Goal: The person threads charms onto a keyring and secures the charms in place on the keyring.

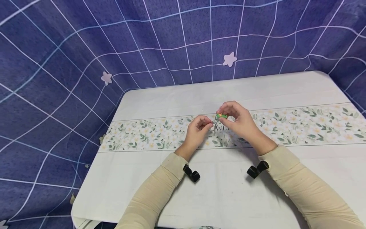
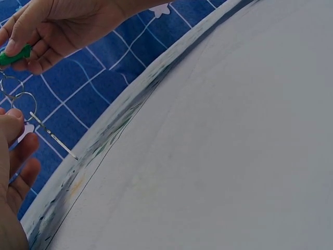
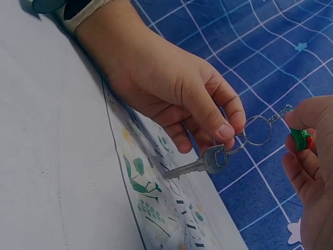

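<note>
A silver key (image 3: 193, 166) hangs from a key ring (image 3: 257, 130) with a short chain and a small green charm (image 3: 301, 139). My left hand (image 3: 229, 136) pinches the ring just above the key's head, the blade pointing down at the table. My right hand (image 3: 307, 151) pinches the green charm. In the head view both hands meet above the floral band: the left hand (image 1: 210, 122), the right hand (image 1: 224, 114), the green charm (image 1: 221, 116) and the key (image 1: 215, 128) dangling between them. The left wrist view shows the key ring (image 2: 21, 99), the charm (image 2: 13, 54) and the key (image 2: 52, 138).
A white table (image 1: 217, 197) with a floral band (image 1: 308, 125) across its middle. A blue grid-patterned cloth (image 1: 85, 41) hangs behind and to the left. The table's left edge (image 1: 94, 156) and far edge are near. Black camera mounts (image 1: 191, 174) sit on both wrists.
</note>
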Demonstrator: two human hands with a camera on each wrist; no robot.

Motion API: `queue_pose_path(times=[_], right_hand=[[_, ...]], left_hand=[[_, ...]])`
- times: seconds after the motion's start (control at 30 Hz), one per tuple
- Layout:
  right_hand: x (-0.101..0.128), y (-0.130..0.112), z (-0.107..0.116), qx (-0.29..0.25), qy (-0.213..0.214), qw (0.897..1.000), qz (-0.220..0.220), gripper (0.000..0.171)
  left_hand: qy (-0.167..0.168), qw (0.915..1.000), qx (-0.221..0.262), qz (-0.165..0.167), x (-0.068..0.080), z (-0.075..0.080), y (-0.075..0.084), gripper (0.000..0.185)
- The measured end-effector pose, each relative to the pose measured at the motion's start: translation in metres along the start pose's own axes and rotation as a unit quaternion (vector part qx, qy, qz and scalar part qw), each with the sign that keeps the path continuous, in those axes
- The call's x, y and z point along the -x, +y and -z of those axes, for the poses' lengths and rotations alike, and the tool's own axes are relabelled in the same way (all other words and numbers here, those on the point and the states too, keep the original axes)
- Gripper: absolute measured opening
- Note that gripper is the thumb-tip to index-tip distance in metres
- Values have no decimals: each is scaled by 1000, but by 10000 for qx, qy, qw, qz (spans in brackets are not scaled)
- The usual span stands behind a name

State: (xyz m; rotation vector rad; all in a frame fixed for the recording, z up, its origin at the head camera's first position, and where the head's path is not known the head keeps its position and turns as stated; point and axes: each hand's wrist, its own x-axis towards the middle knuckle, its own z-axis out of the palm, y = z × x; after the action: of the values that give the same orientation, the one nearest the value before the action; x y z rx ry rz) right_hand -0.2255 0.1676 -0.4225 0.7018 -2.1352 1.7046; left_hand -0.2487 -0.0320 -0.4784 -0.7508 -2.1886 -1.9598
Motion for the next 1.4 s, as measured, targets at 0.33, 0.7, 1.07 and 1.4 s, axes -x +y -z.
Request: queue_pose_path(times=[0.33,0.7,1.07,1.4], right_hand=[[1,-1,1,6,29,9999,-134,32],[2,-1,2,-64,14,9998,-184,32],[2,-5,3,-102,-30,9998,-175,32],[0,-8,0,-291,17,9996,-7,32]], left_hand=[[-263,9989,-92,380,1,-2,-1,16],[-870,9952,125,430,3,-1,-1,28],[-1021,9939,77,408,3,1,-3,36],[-982,9944,-23,388,2,-1,-2,32]])
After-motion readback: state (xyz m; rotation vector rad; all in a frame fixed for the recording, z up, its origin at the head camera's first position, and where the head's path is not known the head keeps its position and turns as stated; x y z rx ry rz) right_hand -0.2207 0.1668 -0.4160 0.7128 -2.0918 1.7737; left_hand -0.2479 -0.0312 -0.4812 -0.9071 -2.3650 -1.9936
